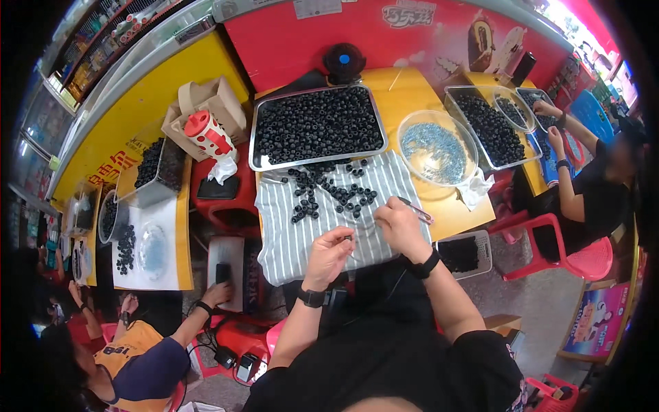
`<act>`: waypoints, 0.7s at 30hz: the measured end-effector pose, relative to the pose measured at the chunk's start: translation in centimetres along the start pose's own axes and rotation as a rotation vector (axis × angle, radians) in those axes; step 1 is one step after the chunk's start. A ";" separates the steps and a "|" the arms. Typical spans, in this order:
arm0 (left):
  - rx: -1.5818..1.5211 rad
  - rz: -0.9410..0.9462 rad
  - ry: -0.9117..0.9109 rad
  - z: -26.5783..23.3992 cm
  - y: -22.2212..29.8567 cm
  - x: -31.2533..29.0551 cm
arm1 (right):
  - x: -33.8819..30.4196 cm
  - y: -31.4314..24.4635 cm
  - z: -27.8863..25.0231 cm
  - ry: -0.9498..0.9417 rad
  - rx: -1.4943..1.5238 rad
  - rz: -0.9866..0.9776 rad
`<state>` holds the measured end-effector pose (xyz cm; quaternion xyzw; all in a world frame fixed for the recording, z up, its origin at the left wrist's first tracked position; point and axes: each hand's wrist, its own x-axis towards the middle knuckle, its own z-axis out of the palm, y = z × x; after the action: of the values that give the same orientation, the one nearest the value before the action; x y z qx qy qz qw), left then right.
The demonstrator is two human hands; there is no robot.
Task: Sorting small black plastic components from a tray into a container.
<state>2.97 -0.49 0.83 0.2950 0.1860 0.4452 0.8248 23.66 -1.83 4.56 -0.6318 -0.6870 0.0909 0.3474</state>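
Grey cloth (292, 250) (white-striped), black beads (317, 123).

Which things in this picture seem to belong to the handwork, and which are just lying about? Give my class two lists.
Likely in use:
small dark piece in the left hand
slim tool at the right hand
loose black rings
striped cloth
metal tray
probably the round clear tub of silvery-blue bits

Apparently lying about:
red-and-white tumbler
tan tote bag
crumpled tissues

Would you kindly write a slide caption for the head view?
Left hand and right hand above striped cloth, beside a tray of black pieces.
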 end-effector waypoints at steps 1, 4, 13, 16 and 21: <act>0.010 -0.014 0.015 0.1 0.0 0.0 | -0.1 -0.1 -0.6 -0.047 -0.007 0.036; 0.009 -0.033 0.001 0.1 0.2 0.1 | -0.6 0.6 -1.1 -0.059 0.045 0.020; 0.030 -0.019 -0.032 0.6 0.3 0.2 | -1.3 0.9 -2.3 -0.054 0.106 0.121; 0.024 -0.009 -0.037 0.6 0.2 0.2 | -1.6 0.8 -2.5 -0.058 0.030 0.111; 0.006 -0.010 -0.054 0.0 -0.1 0.0 | -1.9 0.6 -2.6 -0.046 0.055 0.107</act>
<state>3.00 -0.47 0.76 0.3085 0.1662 0.4322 0.8309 25.62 -4.34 5.47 -0.6556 -0.6571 0.1427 0.3435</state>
